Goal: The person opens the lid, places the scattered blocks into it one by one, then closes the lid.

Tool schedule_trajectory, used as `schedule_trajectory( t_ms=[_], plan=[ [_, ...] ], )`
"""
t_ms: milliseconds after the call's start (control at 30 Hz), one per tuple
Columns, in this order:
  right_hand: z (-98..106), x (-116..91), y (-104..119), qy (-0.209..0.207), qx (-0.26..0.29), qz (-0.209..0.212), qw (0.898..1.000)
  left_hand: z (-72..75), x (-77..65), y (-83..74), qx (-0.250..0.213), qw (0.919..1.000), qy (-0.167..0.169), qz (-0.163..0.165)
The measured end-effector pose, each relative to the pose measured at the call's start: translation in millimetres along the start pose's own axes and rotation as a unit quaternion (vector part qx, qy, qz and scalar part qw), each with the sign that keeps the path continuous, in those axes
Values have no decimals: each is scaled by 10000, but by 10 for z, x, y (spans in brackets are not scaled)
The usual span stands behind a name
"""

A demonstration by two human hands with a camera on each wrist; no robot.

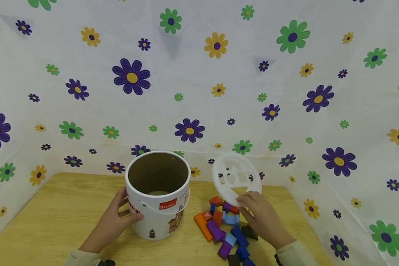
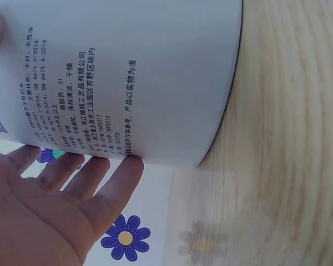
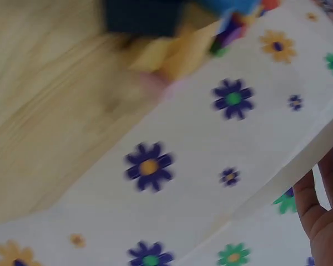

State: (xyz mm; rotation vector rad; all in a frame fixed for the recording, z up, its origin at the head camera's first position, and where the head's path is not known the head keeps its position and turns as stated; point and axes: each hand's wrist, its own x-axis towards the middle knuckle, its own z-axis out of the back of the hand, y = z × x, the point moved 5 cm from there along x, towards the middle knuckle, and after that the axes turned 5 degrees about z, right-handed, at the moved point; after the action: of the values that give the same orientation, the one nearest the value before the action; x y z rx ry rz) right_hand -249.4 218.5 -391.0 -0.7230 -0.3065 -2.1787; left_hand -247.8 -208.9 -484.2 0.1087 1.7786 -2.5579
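Observation:
A white bucket (image 1: 157,218) with a red label and a thin white handle stands upright on the table, its top uncovered and the visible inside bare. My left hand (image 1: 114,218) rests against its left side, thumb toward the front. In the left wrist view, the spread fingers (image 2: 116,185) touch the printed wall. My right hand (image 1: 264,218) pinches the lower edge of a round white lid (image 1: 221,186) with cut-out shapes, tilted up above a pile of coloured blocks (image 1: 216,231). In the right wrist view, the lid's rim (image 3: 291,169) shows edge-on by the fingers.
The blocks lie loosely to the right of the bucket: orange, purple, blue, red and dark pieces. The wooden table (image 1: 66,207) ends at a white sheet (image 1: 199,88) with printed flowers, which rises behind and along both sides.

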Motion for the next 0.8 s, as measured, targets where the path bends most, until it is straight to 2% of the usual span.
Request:
schedule_trajectory(
  t_ms=[233, 333, 433, 533, 700, 800],
  plan=[
    [50, -517, -479, 641, -817, -257, 9943, 11, -13, 5, -2, 10000, -28, -84],
    [58, -682, -620, 887, -1049, -336, 9899, 4, -12, -1, -12, 9999, -21, -130],
    [48, -789, -731, 1203, -1097, -639, 9846, 4, -12, -2, -19, 9999, -44, -151],
    [2, -888, -830, 1686, -1074, -1195, 9725, 5, -10, -1, 9, 9998, -66, -178],
    [-164, -1046, -945, 2601, -867, -2001, 9406, 2, -5, 10, 0, 9998, -62, -196],
    [-269, -1118, -979, 2958, -573, -2326, 9247, 3, 0, 23, -23, 9999, -53, -150]
  ],
)
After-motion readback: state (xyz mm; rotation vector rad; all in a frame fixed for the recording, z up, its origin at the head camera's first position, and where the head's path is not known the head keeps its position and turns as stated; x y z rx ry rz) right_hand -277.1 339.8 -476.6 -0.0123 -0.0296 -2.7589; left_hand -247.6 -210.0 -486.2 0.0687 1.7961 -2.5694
